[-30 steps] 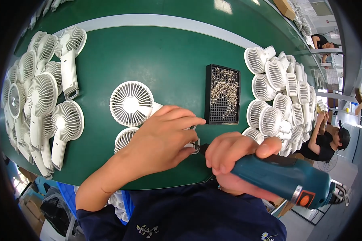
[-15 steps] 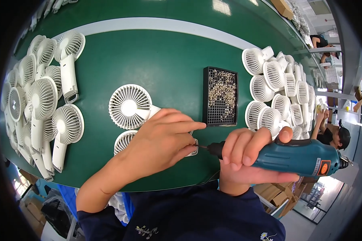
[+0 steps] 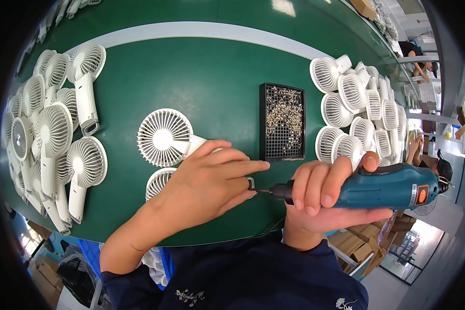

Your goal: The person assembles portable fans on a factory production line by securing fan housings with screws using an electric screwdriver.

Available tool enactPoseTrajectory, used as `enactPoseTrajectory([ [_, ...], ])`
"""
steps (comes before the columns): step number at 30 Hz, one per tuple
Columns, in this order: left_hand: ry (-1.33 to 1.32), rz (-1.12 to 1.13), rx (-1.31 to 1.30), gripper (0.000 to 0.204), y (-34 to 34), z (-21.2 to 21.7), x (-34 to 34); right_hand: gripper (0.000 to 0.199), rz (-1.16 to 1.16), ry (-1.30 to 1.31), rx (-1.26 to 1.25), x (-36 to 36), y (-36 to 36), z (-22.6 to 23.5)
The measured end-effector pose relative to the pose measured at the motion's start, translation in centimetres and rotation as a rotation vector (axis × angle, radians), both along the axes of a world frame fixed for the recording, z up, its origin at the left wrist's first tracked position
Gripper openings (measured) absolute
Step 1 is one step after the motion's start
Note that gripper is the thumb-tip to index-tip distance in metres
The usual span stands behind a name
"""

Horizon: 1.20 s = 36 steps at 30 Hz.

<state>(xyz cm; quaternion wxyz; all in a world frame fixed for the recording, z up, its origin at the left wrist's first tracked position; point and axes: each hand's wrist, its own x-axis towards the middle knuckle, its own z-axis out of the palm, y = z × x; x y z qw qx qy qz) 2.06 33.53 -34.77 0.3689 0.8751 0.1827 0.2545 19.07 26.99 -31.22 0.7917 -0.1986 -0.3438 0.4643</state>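
My right hand (image 3: 323,199) grips a teal electric screwdriver (image 3: 382,190), held nearly level with its bit pointing left. The bit's tip is at the handle end of a white handheld fan (image 3: 158,182), close to my left fingertips. My left hand (image 3: 209,178) lies over that fan's handle and hides most of it. Its thumb and fingers close around the handle's end, while the index finger stretches right. Just beyond, a second white handheld fan (image 3: 164,138) lies with its handle partly under my left hand. Whether a screw sits on the bit is too small to tell.
A black tray (image 3: 262,124) of small screws stands beyond the screwdriver. White fans are piled at the left (image 3: 54,129) and at the right (image 3: 352,93). A blue bin (image 3: 165,263) with fan parts is below the table edge. Other people sit at the far right.
The screwdriver's bit has drawn back slightly to the right, and its rear end has risen in view. My left hand stays almost in place on the fan.
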Motion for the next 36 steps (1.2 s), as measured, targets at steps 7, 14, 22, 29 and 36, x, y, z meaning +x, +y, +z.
enactPoseTrajectory([
  [7, 0.014, -0.059, 0.021, 0.014, -0.2, 0.2, 0.0, 0.068, 0.065, -0.051, 0.012, 0.6, 0.5, -0.4],
  [14, -0.003, -0.071, -0.055, 0.042, 0.2, 0.2, -0.5, 0.074, 0.033, -0.076, 0.0, -0.8, -0.7, -0.2],
  [22, -0.001, -0.054, -0.139, 0.038, 0.4, 0.3, -0.2, 0.068, 0.015, -0.287, 0.111, -2.2, -2.8, -0.1],
  [29, -0.035, -0.042, -0.141, 0.04, 0.2, 0.1, -0.1, 0.07, -0.037, -0.386, 0.143, -2.9, -2.6, -1.1],
  [36, -0.022, -0.04, -0.149, 0.039, 0.3, 0.0, -0.4, 0.063, 0.021, -0.375, 0.135, -3.3, -2.7, -1.0],
])
